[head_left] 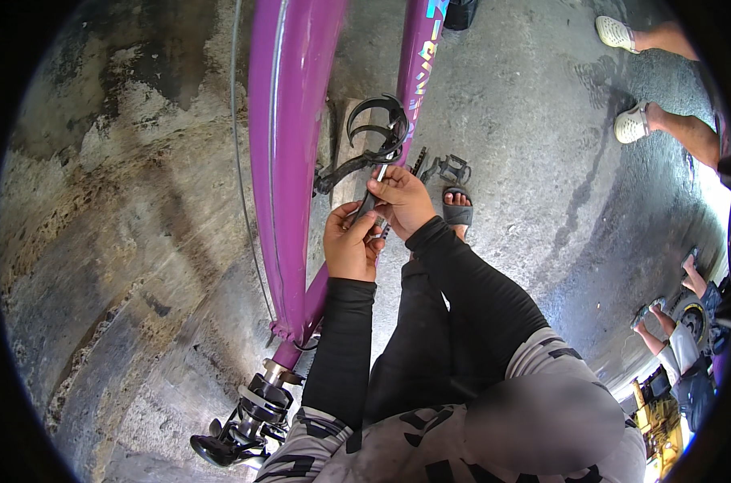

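A purple bicycle frame (289, 153) runs lengthwise before me, its thick tube on the left and a lettered tube (414, 72) on the right. A black bottle cage (379, 129) sits at the lettered tube. Just below the cage, my left hand (350, 248) and my right hand (403, 200) come together, fingers pinched. Between them is a thin dark piece (366, 206), whose exact kind I cannot make out. A narrow silver part (382, 172) sticks up from my right fingertips toward the cage. My fingers partly hide both pieces.
A black pedal (455, 170) lies beyond my right hand, beside a sandalled foot (457, 211). Black and silver parts (261, 414) surround the frame's lower end. A loose cable (241, 161) runs along its left. Other people's legs (683, 133) stand on the concrete floor (526, 121) at right.
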The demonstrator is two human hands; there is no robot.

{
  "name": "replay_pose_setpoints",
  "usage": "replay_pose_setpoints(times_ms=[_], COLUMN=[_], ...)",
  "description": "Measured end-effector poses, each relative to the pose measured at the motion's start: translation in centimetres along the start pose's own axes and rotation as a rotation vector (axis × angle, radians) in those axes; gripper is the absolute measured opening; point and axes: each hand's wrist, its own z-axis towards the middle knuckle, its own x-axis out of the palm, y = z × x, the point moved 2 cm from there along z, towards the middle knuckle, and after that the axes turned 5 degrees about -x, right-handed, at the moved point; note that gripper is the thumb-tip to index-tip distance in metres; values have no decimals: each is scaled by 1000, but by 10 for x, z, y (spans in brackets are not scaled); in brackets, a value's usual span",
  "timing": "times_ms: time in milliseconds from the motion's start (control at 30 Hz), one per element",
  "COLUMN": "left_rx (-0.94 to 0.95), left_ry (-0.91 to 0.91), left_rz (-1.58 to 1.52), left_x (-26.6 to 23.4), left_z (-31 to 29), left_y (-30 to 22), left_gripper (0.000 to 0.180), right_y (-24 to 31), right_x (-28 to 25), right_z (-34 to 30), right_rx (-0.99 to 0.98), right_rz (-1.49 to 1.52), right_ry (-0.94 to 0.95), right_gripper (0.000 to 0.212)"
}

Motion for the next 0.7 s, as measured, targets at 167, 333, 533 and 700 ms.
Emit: replay_pose_setpoints(times_ms=[167,333,533,700], left_rx=[11,2,-16,14], left_ry=[-11,-15,-2,25], left_rz=[3,-10,-31,-26], left_x=[-2,-1,-3,0], left_z=[0,1,5,0], left_y=[1,4,4,0], left_gripper=[28,27,29,30], right_y=[16,-3,1,19], right_x=[18,10,6,27], right_z=[-11,-1,-4,-20], right_rx=[82,34,46,68], right_rz=[173,144,53,320], right_ry=[107,110,46,17], right_gripper=[26,36,42,30])
